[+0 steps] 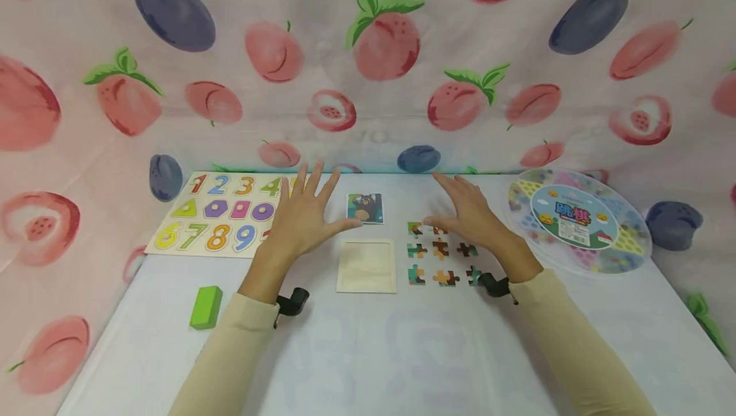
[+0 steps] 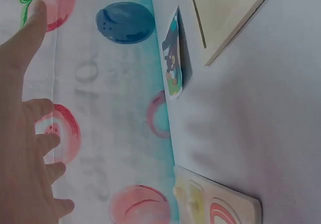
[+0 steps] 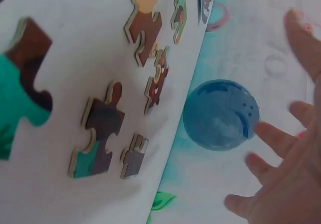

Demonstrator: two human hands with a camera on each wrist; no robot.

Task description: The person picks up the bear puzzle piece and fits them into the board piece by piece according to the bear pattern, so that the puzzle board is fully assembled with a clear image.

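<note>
My left hand [image 1: 303,218] is raised with its fingers spread, holding nothing, between the number board and a small picture card [image 1: 365,208] that shows a dark bear. My right hand [image 1: 468,215], also raised and spread, holds nothing; it hovers by the loose jigsaw pieces [image 1: 440,249], partly covering the back right of their rows. A square wooden puzzle tray [image 1: 366,267] lies between the hands, nearer me than the card. In the right wrist view several puzzle pieces [image 3: 103,116] lie apart from one another, brown and teal. The left wrist view shows the card [image 2: 173,58] and a tray corner [image 2: 225,28].
At the back left lies a wooden board [image 1: 198,243] with colored numbers and shapes, partly behind my left hand. A green block [image 1: 206,307] sits at the front left. A round, clear-edged game box [image 1: 629,231] lies at the back right. A fruit-print cloth [image 1: 368,128] hangs behind the table.
</note>
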